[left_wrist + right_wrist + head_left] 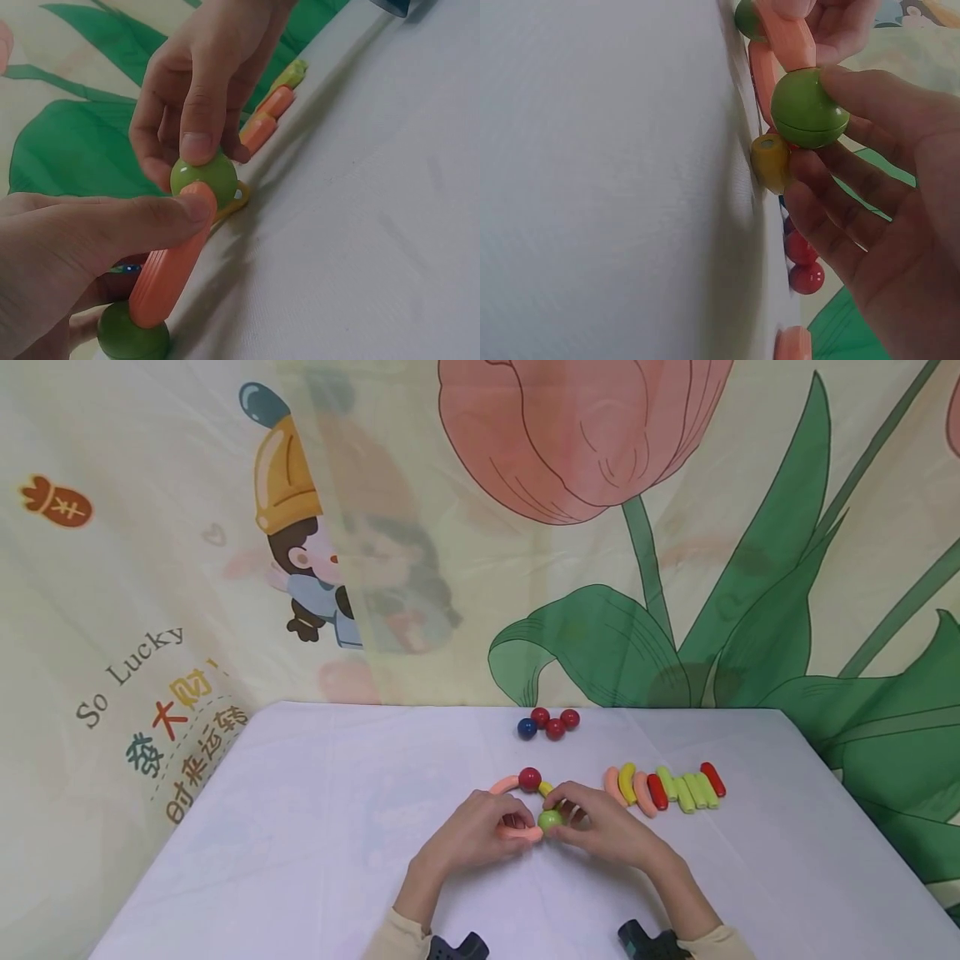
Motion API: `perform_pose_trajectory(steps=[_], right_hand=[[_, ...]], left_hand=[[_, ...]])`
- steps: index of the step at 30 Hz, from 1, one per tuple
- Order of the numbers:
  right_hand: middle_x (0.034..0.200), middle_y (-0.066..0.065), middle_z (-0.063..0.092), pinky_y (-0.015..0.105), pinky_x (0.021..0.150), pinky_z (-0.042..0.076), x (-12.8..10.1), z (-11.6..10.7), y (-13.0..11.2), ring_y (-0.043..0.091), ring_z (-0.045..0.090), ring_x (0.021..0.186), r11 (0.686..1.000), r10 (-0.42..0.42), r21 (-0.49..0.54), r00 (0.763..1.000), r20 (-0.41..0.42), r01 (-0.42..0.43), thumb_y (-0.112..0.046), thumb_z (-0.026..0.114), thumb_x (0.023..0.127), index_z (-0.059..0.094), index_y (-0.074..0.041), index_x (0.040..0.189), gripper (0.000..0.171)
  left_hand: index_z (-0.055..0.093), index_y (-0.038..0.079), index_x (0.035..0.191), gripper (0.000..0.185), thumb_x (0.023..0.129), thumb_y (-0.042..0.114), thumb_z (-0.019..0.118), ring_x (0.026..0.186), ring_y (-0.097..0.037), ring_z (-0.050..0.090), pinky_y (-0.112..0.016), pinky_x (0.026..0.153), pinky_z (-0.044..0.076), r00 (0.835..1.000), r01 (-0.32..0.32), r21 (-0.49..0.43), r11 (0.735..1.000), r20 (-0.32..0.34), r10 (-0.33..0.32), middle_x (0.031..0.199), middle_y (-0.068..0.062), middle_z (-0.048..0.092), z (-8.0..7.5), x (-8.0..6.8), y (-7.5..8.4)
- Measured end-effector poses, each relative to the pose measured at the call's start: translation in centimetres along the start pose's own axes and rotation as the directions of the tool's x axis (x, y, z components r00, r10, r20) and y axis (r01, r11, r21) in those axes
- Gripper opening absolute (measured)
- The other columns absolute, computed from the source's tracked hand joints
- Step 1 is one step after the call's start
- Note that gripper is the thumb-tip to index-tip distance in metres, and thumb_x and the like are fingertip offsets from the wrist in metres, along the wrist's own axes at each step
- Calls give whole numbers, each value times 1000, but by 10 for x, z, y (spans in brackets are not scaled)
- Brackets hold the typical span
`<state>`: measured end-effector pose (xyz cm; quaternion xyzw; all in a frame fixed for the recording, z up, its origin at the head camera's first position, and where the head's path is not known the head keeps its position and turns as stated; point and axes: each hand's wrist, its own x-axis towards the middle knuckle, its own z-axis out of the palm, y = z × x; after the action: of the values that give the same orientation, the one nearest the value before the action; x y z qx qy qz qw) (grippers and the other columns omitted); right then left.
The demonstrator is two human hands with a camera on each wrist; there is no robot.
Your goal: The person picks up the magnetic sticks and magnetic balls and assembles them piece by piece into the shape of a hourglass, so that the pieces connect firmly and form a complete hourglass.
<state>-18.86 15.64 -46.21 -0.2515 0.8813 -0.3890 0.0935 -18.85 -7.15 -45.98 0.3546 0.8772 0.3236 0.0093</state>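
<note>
My left hand [474, 833] pinches a curved pink rod [174, 270] between thumb and fingers. One end of that rod sits against a green ball [802, 112], which my right hand [611, 831] holds by thumb and fingertips. At the rod's other end, a second green ball [135, 334] shows below my left fingers. Beyond the hands, a red ball [529, 779] joins another pink rod [504, 785] and a yellow rod [770, 161], whose near end has a hole. Together these pieces form a partial ring, partly hidden by my hands.
At the table's back lie several red balls [555, 729] with a dark blue ball [527, 728]. Right of my hands is a row of short rods in pink, yellow, red and light green [684, 795]. A printed cloth [405, 677] hangs behind the white table [300, 843].
</note>
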Motion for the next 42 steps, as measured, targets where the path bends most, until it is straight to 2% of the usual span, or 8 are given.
perform_pose_trajectory(steps=[6,13,15,19,22,26,32,42], right_hand=[[93,-14,58,19,72,49,1,3,0,10,54,83,999,27,-20,1000,2,-27,-33,71,83,58,-22,108,30],[84,-13,55,18,64,46,2,7,-1,7,51,74,995,26,-93,1000,-12,-27,-36,73,81,58,-22,106,32],[83,-13,55,18,64,46,2,8,-1,7,51,74,995,25,-95,1000,-12,-26,-38,71,82,57,-24,105,31],[88,-14,56,19,70,48,2,10,0,7,53,81,996,58,-70,998,-26,-60,-38,65,87,58,-26,105,22],[95,-15,58,23,79,51,2,8,2,6,54,87,992,82,-90,995,-64,-88,-30,60,92,60,-26,106,15],[106,-12,63,33,91,51,1,7,7,6,57,96,983,70,-166,996,-59,-79,-18,57,93,62,-24,113,21],[113,-7,65,40,94,50,0,8,7,10,59,99,977,55,-208,998,-5,-55,-14,53,95,63,-23,115,24],[110,-8,66,38,95,49,0,9,5,11,60,105,979,79,-184,995,-63,-89,-11,53,95,63,-22,112,22]], left_hand=[[72,19,92,12,81,24,73,74,1,57,-17,82,46,999,24,5,1000,25,-24,77,16,67,-1,-1,1],[73,18,92,13,81,26,73,81,1,58,-19,88,46,999,26,26,999,31,-27,78,15,68,-1,0,1],[73,18,91,13,81,26,73,78,1,58,-19,86,46,999,30,24,999,33,-31,78,15,68,-1,-1,1],[73,18,92,13,81,25,74,75,1,58,-20,88,46,998,44,18,999,48,-45,79,14,69,-2,-3,0],[73,19,93,14,80,23,75,77,1,57,-20,87,45,997,49,17,999,61,-50,81,15,68,-2,-3,-1],[72,20,93,14,80,23,75,77,0,57,-19,82,44,996,55,20,998,69,-56,82,16,68,-3,-3,0],[72,20,94,16,79,22,76,77,-2,56,-18,80,43,996,59,26,998,73,-61,82,15,68,-3,-3,1],[72,19,93,16,78,21,76,70,-1,54,-15,75,42,994,61,9,998,86,-61,80,13,68,-4,-2,0]])
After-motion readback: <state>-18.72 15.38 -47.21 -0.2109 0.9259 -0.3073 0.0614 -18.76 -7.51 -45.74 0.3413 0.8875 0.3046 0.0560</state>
